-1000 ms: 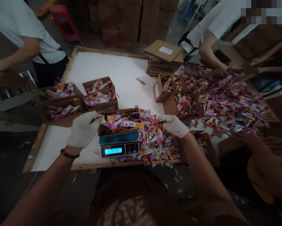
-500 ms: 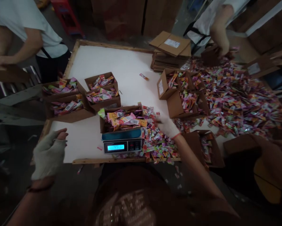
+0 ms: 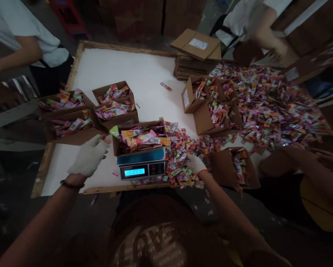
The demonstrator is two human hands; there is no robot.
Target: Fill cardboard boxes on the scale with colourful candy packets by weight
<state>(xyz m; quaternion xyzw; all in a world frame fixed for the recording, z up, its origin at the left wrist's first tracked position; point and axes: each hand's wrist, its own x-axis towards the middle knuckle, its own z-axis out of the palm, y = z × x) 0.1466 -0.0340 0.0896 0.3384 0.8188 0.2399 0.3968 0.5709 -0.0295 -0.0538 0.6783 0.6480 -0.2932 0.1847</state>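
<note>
A cardboard box point(image 3: 140, 151) filled with small colourful wrapped packets point(image 3: 144, 139) sits on a digital scale point(image 3: 142, 170) with a lit blue display. My left hand point(image 3: 90, 155), in a white fingerless glove, hovers just left of that box. Its fingers are loosely bent and apart, with nothing visible in them. To the right of the scale, my right hand point(image 3: 195, 164), gloved too, reaches into a spread of loose packets point(image 3: 180, 148). Its fingertips are among the packets, so whether they grip any is hidden.
Filled boxes point(image 3: 71, 135) stand at the left; more boxes point(image 3: 202, 122) stand right of centre, beside a large packet heap point(image 3: 277, 107). Flattened cartons point(image 3: 196, 44) are stacked behind. Another box point(image 3: 224, 167) lies near the right front edge. Other people work around the table point(image 3: 113, 63).
My left hand has moved right and inward, close to the box on the scale. My right hand has shifted down and nearer to me over the loose packets. The display reading has changed.
</note>
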